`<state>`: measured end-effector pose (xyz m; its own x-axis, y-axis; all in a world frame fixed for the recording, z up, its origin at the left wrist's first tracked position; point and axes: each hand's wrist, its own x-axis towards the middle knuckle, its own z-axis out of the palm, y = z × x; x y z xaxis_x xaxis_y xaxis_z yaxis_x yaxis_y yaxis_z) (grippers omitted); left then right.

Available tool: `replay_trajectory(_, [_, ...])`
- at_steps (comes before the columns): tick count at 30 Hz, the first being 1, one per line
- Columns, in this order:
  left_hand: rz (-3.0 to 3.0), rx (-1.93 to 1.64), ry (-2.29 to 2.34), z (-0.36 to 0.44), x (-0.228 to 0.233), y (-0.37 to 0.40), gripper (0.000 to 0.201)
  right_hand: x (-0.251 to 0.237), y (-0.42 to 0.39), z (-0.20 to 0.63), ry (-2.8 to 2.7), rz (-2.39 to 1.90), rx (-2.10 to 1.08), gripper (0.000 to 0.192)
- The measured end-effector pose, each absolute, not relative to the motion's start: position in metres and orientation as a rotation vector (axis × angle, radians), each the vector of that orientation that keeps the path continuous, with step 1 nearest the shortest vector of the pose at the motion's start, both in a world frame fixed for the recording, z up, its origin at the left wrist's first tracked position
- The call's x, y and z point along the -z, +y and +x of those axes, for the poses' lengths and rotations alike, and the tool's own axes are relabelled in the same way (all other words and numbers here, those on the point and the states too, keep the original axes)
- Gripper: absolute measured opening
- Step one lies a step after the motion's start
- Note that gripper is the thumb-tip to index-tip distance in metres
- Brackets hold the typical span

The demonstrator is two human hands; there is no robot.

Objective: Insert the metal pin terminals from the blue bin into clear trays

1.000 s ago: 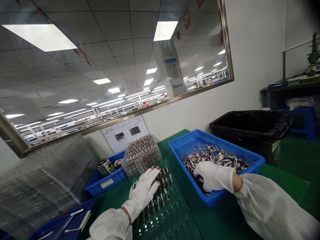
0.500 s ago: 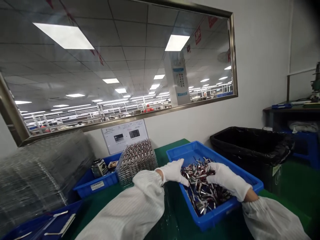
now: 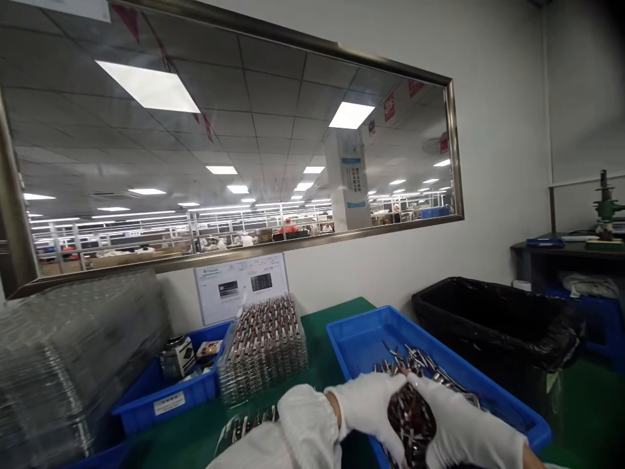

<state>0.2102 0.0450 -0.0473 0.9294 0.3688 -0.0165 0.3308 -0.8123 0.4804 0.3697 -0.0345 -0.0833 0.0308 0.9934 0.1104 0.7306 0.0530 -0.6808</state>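
Observation:
My left hand (image 3: 368,405) and my right hand (image 3: 466,423), both in white gloves, are cupped together over the near part of a blue tray (image 3: 359,335). Between them they grip a bunch of small metal parts (image 3: 413,420), thin, shiny and partly dark red. Some fingertips are hidden behind the bunch. More loose metal strips (image 3: 434,368) lie in the tray beyond my hands. To the left of the tray stands a stack of clear plastic trays (image 3: 263,352) filled with rows of similar parts.
A smaller blue bin (image 3: 141,407) holds a jar (image 3: 176,357). Empty-looking clear trays (image 3: 73,352) are piled at far left. A black-lined waste bin (image 3: 498,319) stands right of the table. A printed sheet (image 3: 244,286) leans against the wall under a framed window (image 3: 244,251).
My hands were apart, spread over the loose parts; now they have come together around a bunch of them, nearer to me. The camera view has tilted up slightly.

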Motion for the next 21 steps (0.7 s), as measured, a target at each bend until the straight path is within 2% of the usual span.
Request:
replay_trajectory(4, [2.537,-0.196,0.666,0.212,0.065,0.034,0.038,0.079,-0.036,0.345,-1.787,-1.625,-0.614,0.06])
replay_trajectory(6, [2.498,-0.25,0.734,0.214,0.07,0.032,0.023,0.076,-0.037,0.34,-1.804,-1.501,-0.615,0.042])
replay_trajectory(11, [2.447,-0.548,0.934,0.22,0.054,0.022,0.019,0.071,-0.034,0.36,-1.637,-1.383,-0.668,0.013])
replay_trajectory(14, [2.477,-0.684,0.819,0.227,0.039,0.018,0.019,0.066,-0.029,0.375,-1.589,-1.281,-0.705,0.015])
replay_trajectory(16, [2.488,-0.645,0.765,0.23,0.033,0.02,0.021,0.062,-0.028,0.381,-1.608,-1.268,-0.69,0.021])
replay_trajectory(21, [2.354,-0.385,0.729,0.216,0.032,0.037,0.058,0.058,-0.042,0.399,-1.666,-1.472,-0.573,0.053])
